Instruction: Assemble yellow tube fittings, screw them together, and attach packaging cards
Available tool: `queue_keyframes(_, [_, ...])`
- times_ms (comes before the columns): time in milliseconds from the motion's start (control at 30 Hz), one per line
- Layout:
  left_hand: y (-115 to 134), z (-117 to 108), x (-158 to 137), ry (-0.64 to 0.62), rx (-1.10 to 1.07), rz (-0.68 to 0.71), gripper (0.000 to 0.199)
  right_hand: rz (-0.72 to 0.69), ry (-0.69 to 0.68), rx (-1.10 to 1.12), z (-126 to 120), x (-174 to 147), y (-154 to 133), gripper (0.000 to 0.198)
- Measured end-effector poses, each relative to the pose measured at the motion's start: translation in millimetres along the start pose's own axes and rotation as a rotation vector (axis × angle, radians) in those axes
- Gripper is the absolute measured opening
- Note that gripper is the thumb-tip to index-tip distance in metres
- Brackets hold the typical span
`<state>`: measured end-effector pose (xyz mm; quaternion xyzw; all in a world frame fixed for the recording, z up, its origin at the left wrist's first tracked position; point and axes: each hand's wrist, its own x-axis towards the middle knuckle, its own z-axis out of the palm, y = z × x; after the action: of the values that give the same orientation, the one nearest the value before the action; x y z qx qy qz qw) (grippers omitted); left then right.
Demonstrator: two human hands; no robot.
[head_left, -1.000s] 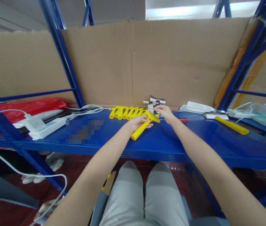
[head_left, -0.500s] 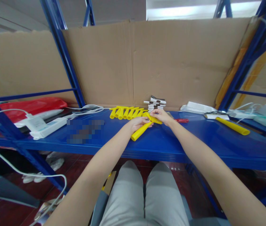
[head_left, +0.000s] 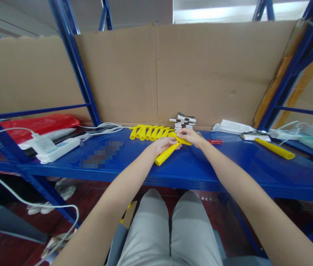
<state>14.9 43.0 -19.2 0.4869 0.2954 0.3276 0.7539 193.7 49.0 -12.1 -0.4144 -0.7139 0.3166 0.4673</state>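
Yellow handled tool (head_left: 165, 156) over a blue surface (head_left: 228, 162)
Left hand (head_left: 160, 146) grasps its neck; right hand (head_left: 189, 136) pinches its head, apparently adjusting it; the next move seems to call for a steady left hold

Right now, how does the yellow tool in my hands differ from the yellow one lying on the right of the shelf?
Support: the held tool is gripped in your left hand, with your right hand at its head; the lying tool rests on the blue shelf, untouched.
Direction: the held tool's handle end points near-left, the lying tool's near-right.
Both share a yellow, tube-like handle.
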Motion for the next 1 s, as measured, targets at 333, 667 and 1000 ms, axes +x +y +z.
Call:
queue_keyframes(333, [1, 2, 1, 0.079, 0.022, -0.038, 0.038, -0.248, -0.011, -0.314, -5, 14, 17, 0.005])
queue_keyframes(667, [-4, -10, 10, -0.005, 0.023, -0.028, 0.025, -0.375, -0.032, -0.594, -3, 13, 18, 0.007])
queue_keyframes(1000, [-2, -4, 6, 0.011, 0.036, -0.035, 0.024, -0.294, -0.035, -0.750, 7, 5, 0, 0.008])
